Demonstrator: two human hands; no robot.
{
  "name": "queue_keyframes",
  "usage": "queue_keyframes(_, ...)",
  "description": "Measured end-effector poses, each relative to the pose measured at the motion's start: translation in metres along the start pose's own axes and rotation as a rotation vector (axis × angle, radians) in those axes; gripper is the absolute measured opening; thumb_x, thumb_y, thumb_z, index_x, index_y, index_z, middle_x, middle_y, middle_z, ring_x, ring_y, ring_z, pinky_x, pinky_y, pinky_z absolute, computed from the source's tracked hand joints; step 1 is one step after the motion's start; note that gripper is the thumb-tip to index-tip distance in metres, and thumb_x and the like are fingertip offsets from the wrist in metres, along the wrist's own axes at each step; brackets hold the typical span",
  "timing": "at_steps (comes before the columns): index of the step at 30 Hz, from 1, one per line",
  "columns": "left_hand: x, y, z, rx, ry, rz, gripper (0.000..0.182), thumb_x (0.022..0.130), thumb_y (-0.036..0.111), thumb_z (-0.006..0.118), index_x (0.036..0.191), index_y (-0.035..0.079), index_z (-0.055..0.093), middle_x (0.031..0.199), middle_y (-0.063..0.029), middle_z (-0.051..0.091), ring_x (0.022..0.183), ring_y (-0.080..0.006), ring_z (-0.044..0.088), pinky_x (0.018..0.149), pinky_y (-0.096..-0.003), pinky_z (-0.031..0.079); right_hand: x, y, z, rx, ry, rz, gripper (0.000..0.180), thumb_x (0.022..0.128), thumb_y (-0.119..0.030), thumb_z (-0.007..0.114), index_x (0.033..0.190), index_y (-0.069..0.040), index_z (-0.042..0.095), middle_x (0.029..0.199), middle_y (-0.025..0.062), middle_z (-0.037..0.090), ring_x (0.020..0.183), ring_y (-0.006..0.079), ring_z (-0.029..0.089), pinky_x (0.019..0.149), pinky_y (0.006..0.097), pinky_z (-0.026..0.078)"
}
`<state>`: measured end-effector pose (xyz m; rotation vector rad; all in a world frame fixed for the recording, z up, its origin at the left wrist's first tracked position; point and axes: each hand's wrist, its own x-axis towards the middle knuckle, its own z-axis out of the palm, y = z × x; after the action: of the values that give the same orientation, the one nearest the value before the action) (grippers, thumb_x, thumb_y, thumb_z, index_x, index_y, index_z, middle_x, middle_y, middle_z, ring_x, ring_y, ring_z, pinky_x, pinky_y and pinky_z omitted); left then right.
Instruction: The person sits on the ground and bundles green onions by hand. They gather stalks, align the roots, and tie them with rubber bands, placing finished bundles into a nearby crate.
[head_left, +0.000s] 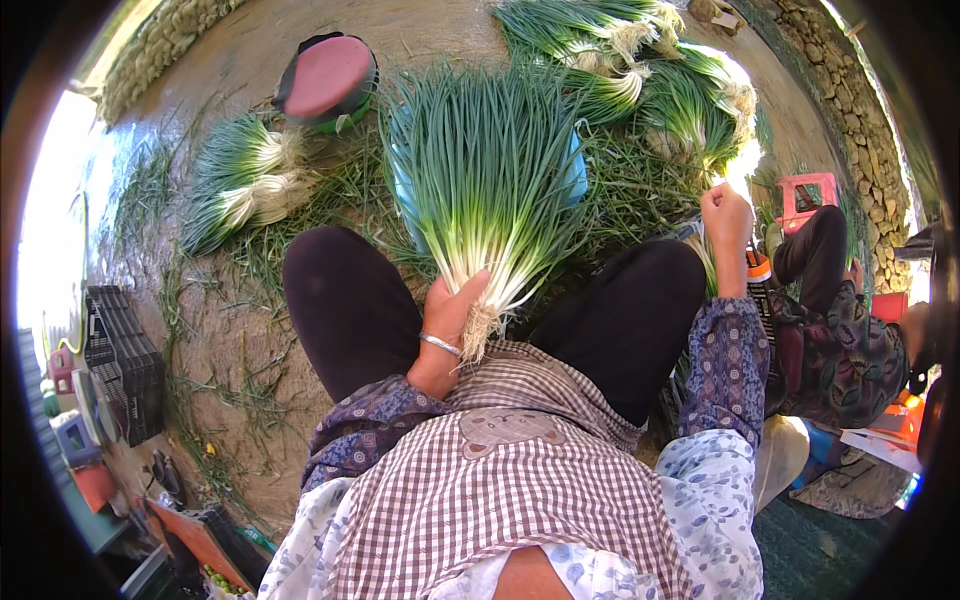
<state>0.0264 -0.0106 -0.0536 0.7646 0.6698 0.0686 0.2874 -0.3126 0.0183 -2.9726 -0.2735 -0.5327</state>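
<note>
My left hand (448, 322), with a silver bangle at the wrist, grips a large bunch of green onions (491, 195) by the white stems just above the roots. The bunch fans out over a light blue plastic stool or container (576, 169), which it mostly hides. My right hand (726, 217) is raised at the right with its fingers closed, near bright glare and the roots of other onions. Whether it pinches something thin cannot be told. Below it stands a container with an orange top (758, 267).
Tied-looking onion bunches (255, 176) lie at the left, more bunches (675, 97) at the upper right. A pink-topped bucket or stool (328, 75) stands behind. Loose leaves (337, 187) litter the muddy ground. A co-worker (832, 337) sits at the right near a pink stool (806, 196). Black crates (124, 367) stand left.
</note>
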Motion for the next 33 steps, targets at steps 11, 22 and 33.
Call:
queue_keyframes(11, -0.008, 0.013, 0.006, 0.038, -0.028, -0.054, 0.025, 0.090, 0.009, 0.062, 0.112, -0.003, 0.058, 0.097, -0.0100, 0.067, 0.077, -0.0172, 0.066, 0.063, -0.0302, 0.055, -0.064, -0.090, -0.030, 0.640, -0.654, -0.246, 0.025, 0.081, -0.024, 0.068, 0.093, -0.002, 0.068, 0.084, 0.0156, 0.066, 0.077, 0.0264, 0.065, 0.070, 0.0357, 0.051)
queue_keyframes(22, -0.075, 0.079, 0.055, 0.098, -0.361, -0.296, 0.037, 0.086, 0.007, 0.054, 0.120, -0.008, 0.053, 0.103, -0.0177, 0.066, 0.090, -0.0232, 0.067, 0.083, -0.0309, 0.053, -0.166, -0.179, -0.018, 2.314, -1.195, 0.411, 0.102, 0.077, -0.080, 0.038, 0.139, 0.001, 0.038, 0.134, 0.0181, 0.051, 0.123, 0.0303, 0.051, 0.101, 0.0443, 0.043)
queue_keyframes(33, -0.074, 0.068, 0.056, 0.606, -0.507, 0.215, 0.117, 0.067, 0.037, 0.085, 0.148, -0.005, 0.012, 0.141, -0.0234, 0.039, 0.122, -0.0278, 0.049, 0.100, -0.0383, 0.041, -0.095, -0.194, -0.088, 1.824, -0.580, 0.254, 0.032, 0.086, -0.020, 0.069, 0.110, -0.002, 0.059, 0.098, 0.0034, 0.062, 0.085, 0.0104, 0.059, 0.074, 0.0254, 0.049)
